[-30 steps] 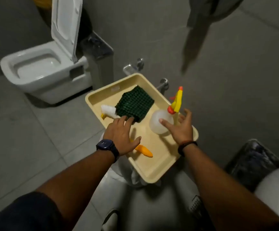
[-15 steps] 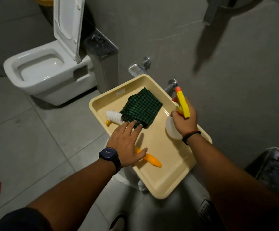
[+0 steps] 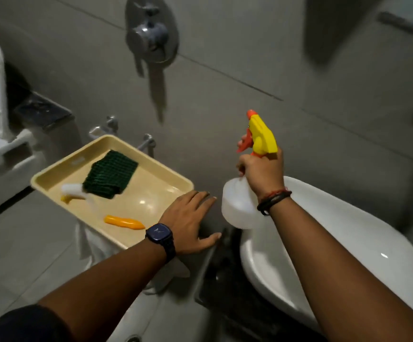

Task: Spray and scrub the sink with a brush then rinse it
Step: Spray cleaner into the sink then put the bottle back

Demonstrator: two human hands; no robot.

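Grey-tiled bathroom, dim. Right hand (image 3: 262, 174) has its grip closed around the spray bottle (image 3: 240, 206), held above the white sink's (image 3: 348, 233) left rim. Left hand (image 3: 190, 218) is open, empty, left of the sink, over the tray (image 3: 151, 183) corner. Brush (image 3: 124, 222) and green cloth (image 3: 110, 175) lie in the tray.

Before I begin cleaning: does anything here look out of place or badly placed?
Only the beige tray: it sits on a narrow white support, its edges overhanging, so it may be unsteady. The brush and green cloth lie inside it.
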